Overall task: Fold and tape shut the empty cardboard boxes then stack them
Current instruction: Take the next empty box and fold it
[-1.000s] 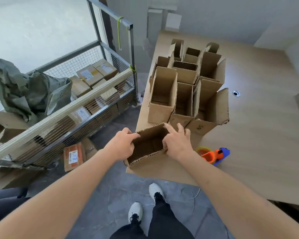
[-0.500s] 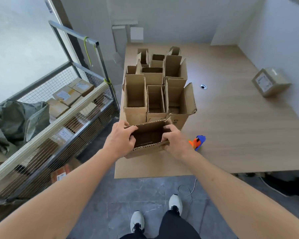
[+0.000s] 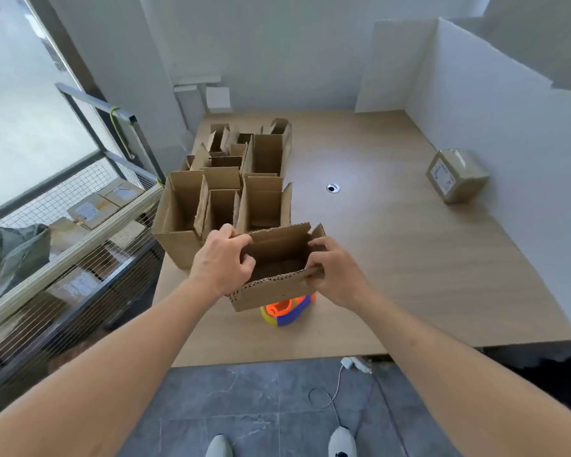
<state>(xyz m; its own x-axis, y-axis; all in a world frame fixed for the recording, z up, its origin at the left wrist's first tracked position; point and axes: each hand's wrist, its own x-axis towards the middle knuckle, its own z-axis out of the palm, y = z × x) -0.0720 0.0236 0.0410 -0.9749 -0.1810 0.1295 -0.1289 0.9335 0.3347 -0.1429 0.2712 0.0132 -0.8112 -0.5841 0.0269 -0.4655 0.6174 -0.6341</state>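
Nearest the viewer, a small open brown corrugated cardboard box [image 3: 277,268] is held above the near part of the pale wood-grain table [image 3: 409,258], its flaps up and its mouth facing the camera. The left hand [image 3: 223,262] is wrapped over the box's left wall, fingers curled inside the opening and thumb outside. The right hand [image 3: 332,270] is closed on the right wall in the same way, fingertips pinching the near right corner. No tape is seen on this box's open end, and none of its flaps is folded down.

Directly beneath the box, partly hidden by it, lies an orange, blue and yellow plastic tape dispenser [image 3: 285,311] on the table. It could be struck if the box is lowered straight down, and the box would then sit tilted or the dispenser be pushed toward the table edge.

Just behind the held box stands a cluster of open-topped brown cardboard boxes [image 3: 225,192], flaps upright and packed touching one another. A backward swing of the held box could catch those raised flaps and topple the front row. The thin corrugated walls may also be crushed inward if the grip is tightened while flaps are folded.

Farther off, a round metal grommet [image 3: 333,188] is set in the tabletop, and a taped, labelled brown carton [image 3: 457,174] rests well apart near the right wall.
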